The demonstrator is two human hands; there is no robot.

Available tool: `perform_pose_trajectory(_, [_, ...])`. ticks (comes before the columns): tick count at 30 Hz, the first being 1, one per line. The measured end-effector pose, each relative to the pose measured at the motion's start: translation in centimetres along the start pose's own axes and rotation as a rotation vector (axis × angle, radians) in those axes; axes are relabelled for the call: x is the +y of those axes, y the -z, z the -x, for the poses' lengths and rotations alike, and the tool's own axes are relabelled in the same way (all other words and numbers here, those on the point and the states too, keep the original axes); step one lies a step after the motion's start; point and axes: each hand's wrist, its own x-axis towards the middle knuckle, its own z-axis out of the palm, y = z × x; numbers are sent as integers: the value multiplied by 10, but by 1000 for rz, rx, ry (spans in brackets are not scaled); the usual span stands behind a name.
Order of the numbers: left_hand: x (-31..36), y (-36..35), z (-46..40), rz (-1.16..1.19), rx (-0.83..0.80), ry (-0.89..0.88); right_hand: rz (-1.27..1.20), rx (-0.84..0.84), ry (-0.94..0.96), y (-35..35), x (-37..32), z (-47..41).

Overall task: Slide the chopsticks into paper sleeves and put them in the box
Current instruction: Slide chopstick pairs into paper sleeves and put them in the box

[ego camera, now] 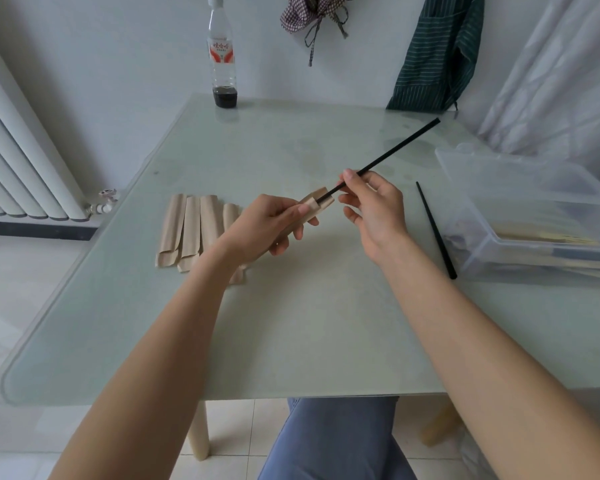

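My left hand [272, 225] grips a tan paper sleeve [317, 204] above the table, its open mouth facing right. My right hand [374, 207] pinches a black chopstick [395, 150] between thumb and fingers; the chopstick's lower tip sits inside the sleeve's mouth and its far end points up to the right. A second black chopstick [435, 230] lies on the glass table beside the clear plastic box [520, 188] at the right. Several empty paper sleeves [191, 233] lie in a row to the left of my left hand.
The glass table top [291, 323] has rounded edges. A plastic bottle [222, 53] with dark liquid stands at the back. The box holds some wrapped sleeves. A white radiator [18, 150] stands left; a green apron [437, 53] hangs at the back right.
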Motion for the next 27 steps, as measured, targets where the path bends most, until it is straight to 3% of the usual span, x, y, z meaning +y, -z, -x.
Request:
perform_pose_trajectory(5, [0,0,-1,2,-4,-5,65,-87,-33,-1,7,10])
perform_pose_trajectory(11, [0,0,-1,-15,-6,-12,-37,13,-27,4,1,6])
perform_pose_trajectory(16, [0,-1,0,-15,-2,-5,54,-106,-87,2,6,12])
perform_pose_trajectory(22, [-1,1,0,-45,9,-8,-48,76,-40,7,2,6])
perform_pose_trajectory(27, [1,-1,2,-66,8,-8,32,-51,-75,3,9,12])
